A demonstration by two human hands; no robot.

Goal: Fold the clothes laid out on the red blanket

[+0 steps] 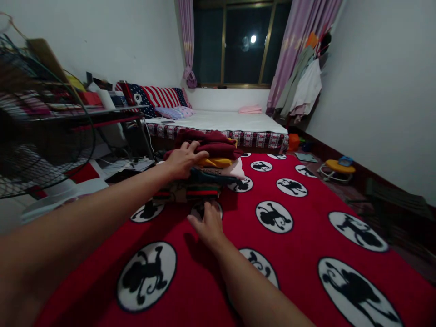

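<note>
A stack of folded clothes lies on the red blanket, which is printed with black figures in white ovals. At the top of the stack is a maroon garment, with a yellow one beneath it. Lower down are pale and dark pieces and one with a green and red stripe. My left hand rests against the stack's left side by the maroon garment, its fingers spread. In front of the stack's bottom edge is my right hand, thumb apart from its fingers; whether it touches the cloth is unclear.
A wire-caged fan stands close on the left, before a cluttered desk. Beyond the stack is a second bed under a window. To the right are a yellow stool, a dark chair and hanging clothes.
</note>
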